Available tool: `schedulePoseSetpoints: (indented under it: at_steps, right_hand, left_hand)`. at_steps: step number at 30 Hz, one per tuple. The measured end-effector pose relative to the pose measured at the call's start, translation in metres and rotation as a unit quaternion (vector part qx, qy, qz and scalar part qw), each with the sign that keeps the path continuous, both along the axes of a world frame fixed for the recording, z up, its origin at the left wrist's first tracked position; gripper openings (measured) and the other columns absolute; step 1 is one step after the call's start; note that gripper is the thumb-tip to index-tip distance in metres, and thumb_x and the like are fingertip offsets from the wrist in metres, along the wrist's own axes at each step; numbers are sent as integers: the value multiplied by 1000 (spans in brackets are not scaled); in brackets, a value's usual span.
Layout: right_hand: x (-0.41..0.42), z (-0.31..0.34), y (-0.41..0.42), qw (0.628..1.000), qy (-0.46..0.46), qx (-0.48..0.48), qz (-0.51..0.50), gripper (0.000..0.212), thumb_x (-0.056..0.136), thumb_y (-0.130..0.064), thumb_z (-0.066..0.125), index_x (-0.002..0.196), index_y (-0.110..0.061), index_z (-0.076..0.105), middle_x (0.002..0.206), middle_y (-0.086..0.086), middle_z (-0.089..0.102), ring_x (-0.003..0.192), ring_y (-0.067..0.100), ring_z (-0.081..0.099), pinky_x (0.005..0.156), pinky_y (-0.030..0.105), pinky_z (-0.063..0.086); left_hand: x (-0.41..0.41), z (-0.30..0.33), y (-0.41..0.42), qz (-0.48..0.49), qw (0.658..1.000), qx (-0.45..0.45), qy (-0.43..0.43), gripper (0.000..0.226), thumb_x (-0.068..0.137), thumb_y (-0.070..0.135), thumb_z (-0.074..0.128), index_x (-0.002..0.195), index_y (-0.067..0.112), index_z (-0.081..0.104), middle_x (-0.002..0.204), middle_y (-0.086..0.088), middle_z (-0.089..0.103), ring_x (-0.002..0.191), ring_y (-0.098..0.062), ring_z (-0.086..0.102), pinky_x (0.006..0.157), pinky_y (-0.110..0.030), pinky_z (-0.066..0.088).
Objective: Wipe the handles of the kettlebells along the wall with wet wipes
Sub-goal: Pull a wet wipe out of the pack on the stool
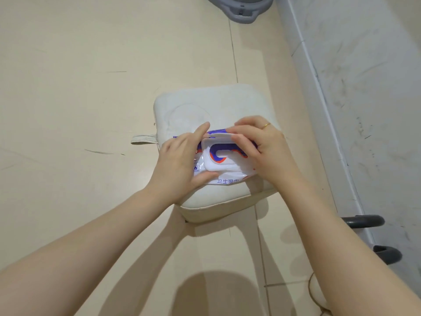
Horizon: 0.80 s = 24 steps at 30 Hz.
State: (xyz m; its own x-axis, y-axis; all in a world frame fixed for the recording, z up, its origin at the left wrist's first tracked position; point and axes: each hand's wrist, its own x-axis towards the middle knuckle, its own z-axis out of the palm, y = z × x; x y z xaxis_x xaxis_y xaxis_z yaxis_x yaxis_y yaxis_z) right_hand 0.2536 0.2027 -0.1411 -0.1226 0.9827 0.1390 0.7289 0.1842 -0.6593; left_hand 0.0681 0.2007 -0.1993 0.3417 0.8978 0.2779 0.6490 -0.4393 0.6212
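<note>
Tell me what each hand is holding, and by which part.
Both hold the white-and-purple plastic wet-wipe pack on the cream cushioned stool. Left hand grips its left end; right hand fingers pinch the raised white flip lid.

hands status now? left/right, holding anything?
Left hand: grips the white-and-purple plastic wet-wipe pack, thumb under its near edge.
Right hand: fingers curled on the pack's white flip lid; lid raised.
</note>
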Motion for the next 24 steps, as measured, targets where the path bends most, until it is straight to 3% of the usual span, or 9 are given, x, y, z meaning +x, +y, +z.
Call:
schedulePoseSetpoints:
  at_steps: [3,5,7,9,12,14,18,21,24]
  right_hand:
    - [-15,4,9,982,16,53,-179,25,85,-31,63,101,-12,57,95,-4,46,82,12,47,62,16,31]
    - [-22,3,11,974,51,55,-215,30,83,-28,66,94,-14,42,93,-3,44,77,18,47,63,21,31]
    - [-26,0,9,973,78,81,-202,25,83,-18,65,89,-15,41,99,-2,39,72,14,52,66,28,43]
    - [-26,-2,4,980,68,90,-162,13,82,-9,65,84,-9,52,102,-1,38,69,1,51,69,29,48]
    - [-18,-7,-4,998,-51,-1,-20,6,81,-13,66,85,-8,63,95,-2,50,75,8,50,71,31,47]
    - [-13,-6,-8,986,-159,-15,56,9,85,-19,62,90,-14,68,100,-2,57,84,14,53,65,33,47]
    - [-13,-2,-7,960,-266,27,79,13,86,-21,60,82,-18,72,107,0,61,92,22,57,55,27,35]
    - [-18,-2,-7,951,-301,42,51,10,78,-16,66,69,-15,70,90,5,60,75,27,56,49,22,26]
    - [-24,-1,-6,934,-354,28,46,9,68,-8,71,62,-12,67,76,7,58,57,26,48,47,20,16]
  left_hand:
    - [2,-4,-2,-4,1000,19,-19,75,67,49,66,130,19,39,116,2,63,102,-19,54,85,-34,38]
    - [1,-6,-2,-6,998,48,-31,62,69,44,69,121,22,42,125,-3,60,103,-21,54,84,-34,39]
    - [0,-7,-3,-14,997,73,14,44,73,46,63,109,28,45,135,-12,52,105,-25,51,81,-32,33]
    - [0,-7,-3,-27,994,91,58,30,78,47,59,102,31,51,138,-20,48,104,-31,51,80,-33,36]
    - [-1,-6,-1,-34,995,86,35,24,78,46,61,99,35,55,135,-24,49,101,-34,58,80,-38,42]
    - [0,-5,0,-34,994,101,12,23,77,43,64,96,33,58,134,-22,50,100,-33,59,80,-37,42]
    - [0,-10,-1,-26,977,207,36,23,80,41,66,88,21,72,123,-6,59,103,-27,50,83,-37,43]
    - [-1,-9,-2,-30,961,265,72,22,82,36,64,87,17,74,101,2,73,102,-20,50,83,-34,39]
    - [-1,-8,-2,-48,953,291,70,21,86,33,60,94,20,73,98,6,74,105,-20,50,81,-31,36]
